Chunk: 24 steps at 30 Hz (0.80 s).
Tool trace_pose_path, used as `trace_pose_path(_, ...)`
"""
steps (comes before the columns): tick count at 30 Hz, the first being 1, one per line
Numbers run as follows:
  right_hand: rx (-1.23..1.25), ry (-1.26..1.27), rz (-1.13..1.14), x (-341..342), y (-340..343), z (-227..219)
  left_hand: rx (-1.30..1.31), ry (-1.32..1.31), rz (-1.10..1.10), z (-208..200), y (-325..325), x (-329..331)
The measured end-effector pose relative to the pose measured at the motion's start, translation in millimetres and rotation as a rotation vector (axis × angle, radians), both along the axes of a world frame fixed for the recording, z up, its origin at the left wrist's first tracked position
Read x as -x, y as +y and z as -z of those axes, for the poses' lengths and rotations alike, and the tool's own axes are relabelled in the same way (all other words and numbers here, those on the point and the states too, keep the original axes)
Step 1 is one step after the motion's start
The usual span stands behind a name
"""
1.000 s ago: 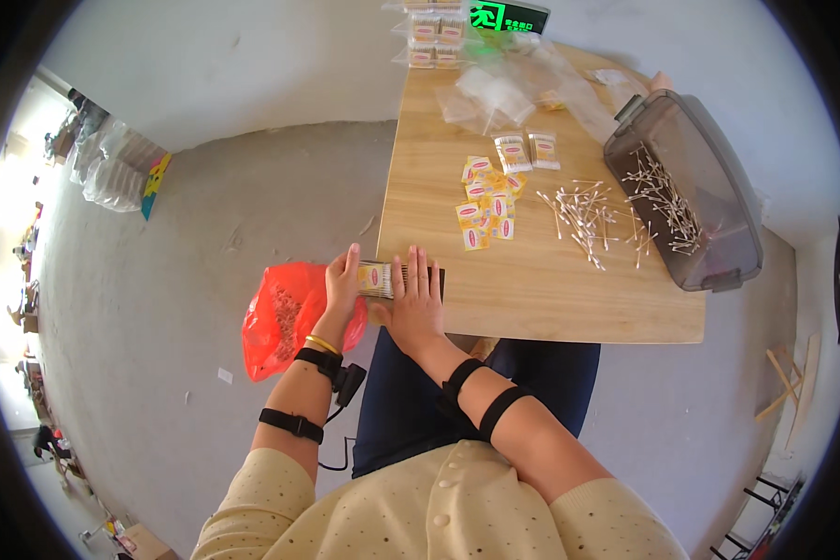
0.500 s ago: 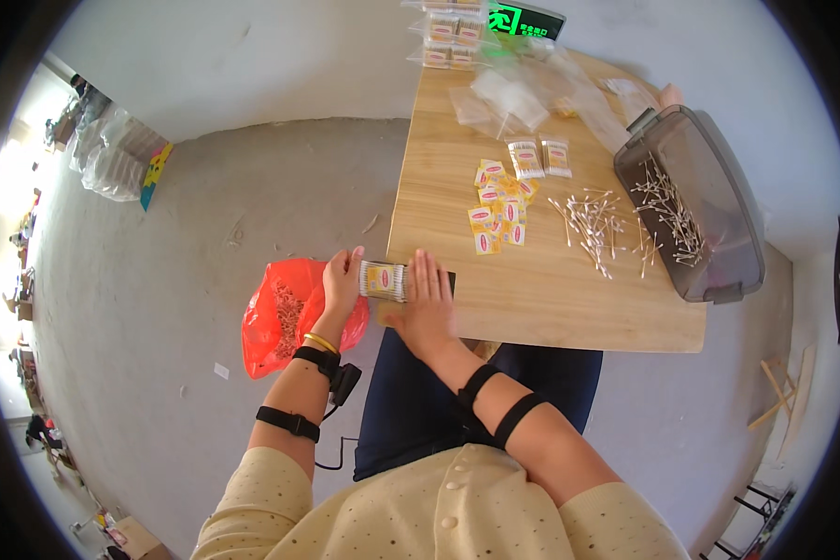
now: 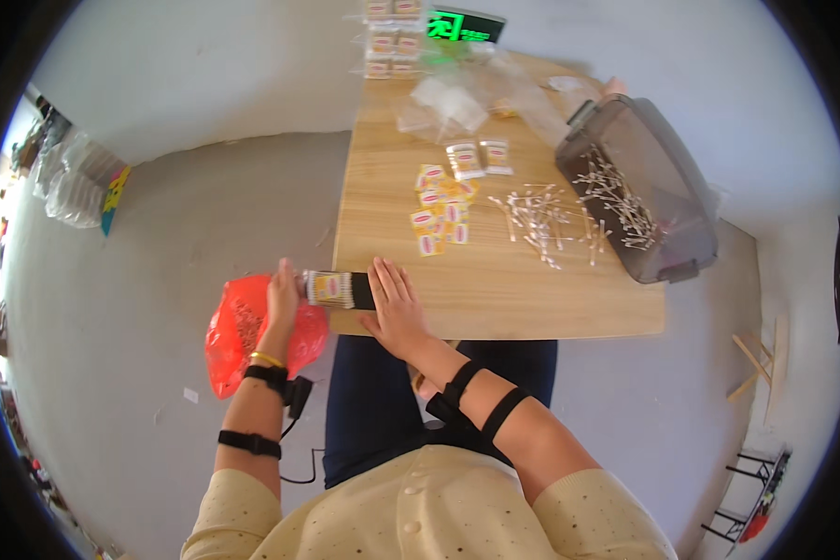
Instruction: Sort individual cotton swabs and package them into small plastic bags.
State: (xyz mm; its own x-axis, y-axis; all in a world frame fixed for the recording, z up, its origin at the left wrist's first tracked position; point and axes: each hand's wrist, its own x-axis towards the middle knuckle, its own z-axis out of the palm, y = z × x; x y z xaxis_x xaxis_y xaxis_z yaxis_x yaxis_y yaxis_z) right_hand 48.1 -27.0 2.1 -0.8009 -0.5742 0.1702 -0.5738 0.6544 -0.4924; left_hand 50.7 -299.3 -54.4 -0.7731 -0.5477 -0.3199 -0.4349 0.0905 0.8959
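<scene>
A clear packet of cotton swabs (image 3: 329, 288) with a yellow and white label lies across the table's left edge, against a flat black piece (image 3: 362, 290). My left hand (image 3: 282, 301) is at the packet's left end. Its fingers look pinched on the wrapper there, though slightly blurred. Stretched out flat, my right hand (image 3: 398, 313) rests at the right end of the black piece, thumb apart and nothing held. Farther back on the table are loose printed labels (image 3: 429, 219), two filled swab packets (image 3: 465, 161) and a heap of loose cotton swabs (image 3: 539, 217).
A grey translucent bin (image 3: 674, 191) lies tipped at the table's right with swabs inside. Clear plastic bags (image 3: 448, 105) and stacked packets (image 3: 394, 42) are at the back. Below my left hand hangs a red plastic bag (image 3: 226, 347) with small bits in it.
My right hand has slid right off the packet, exposing more of the black piece. My left hand has shifted slightly left at the packet's end. The whole view has shifted.
</scene>
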Motion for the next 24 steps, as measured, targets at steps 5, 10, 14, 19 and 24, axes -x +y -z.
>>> trace_pose_path(5,0.083,0.169,0.317,23,125,-4,0.211,0.240,-0.114,-2,-22,-22)
trace_pose_path(10,-0.041,0.251,0.743,52,245,-5,0.194,0.357,-0.034,-66,44,-19)
trace_pose_path(14,-0.004,0.142,0.803,66,255,-6,0.251,0.380,0.165,-85,104,-15)
trace_pose_path(19,0.065,0.123,0.714,67,230,9,0.295,0.354,0.540,-106,191,-14)
trace_pose_path(24,0.134,0.092,0.510,37,197,5,0.622,0.431,0.958,-108,244,-11)
